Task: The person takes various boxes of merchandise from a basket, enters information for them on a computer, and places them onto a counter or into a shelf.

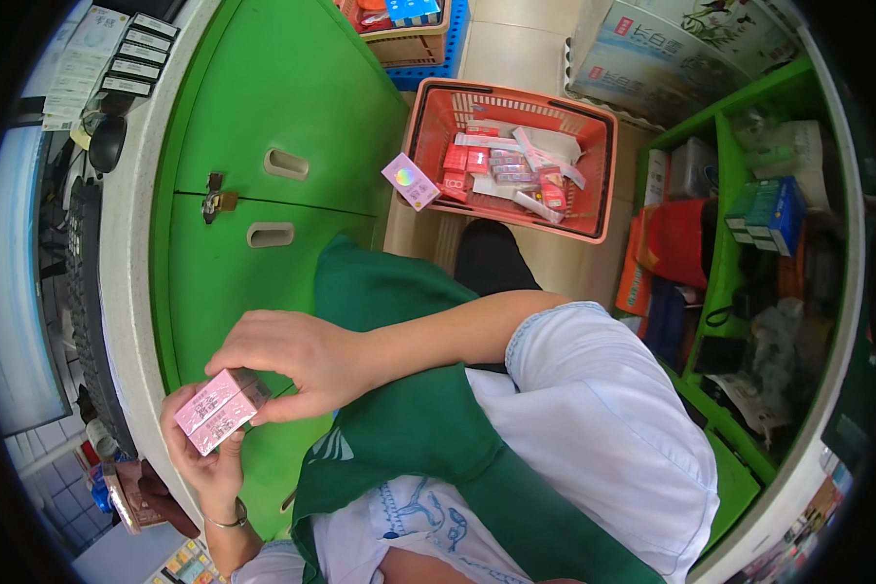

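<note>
Both my hands are on two small pink boxes [219, 412], side by side in shiny film, close to the counter edge at the left. My left hand [193, 452], with a bracelet at the wrist, supports them from beneath and the side. Reaching across my body, my right hand [285, 358] grips their upper end with thumb and fingers. Ahead of me a coral plastic shopping basket [609, 160] holds several small red and pale boxes [511, 164] and slim white packs. A pink-violet box [410, 181] appears at the basket's left corner; what supports it is unclear.
Green cabinet doors [255, 95] with a metal latch [215, 201] stand at my left, below a counter with a keyboard [91, 292] and monitor [14, 285]. Green shelves [726, 270] line the right. Cartons [642, 58] and another basket [409, 47] sit further ahead.
</note>
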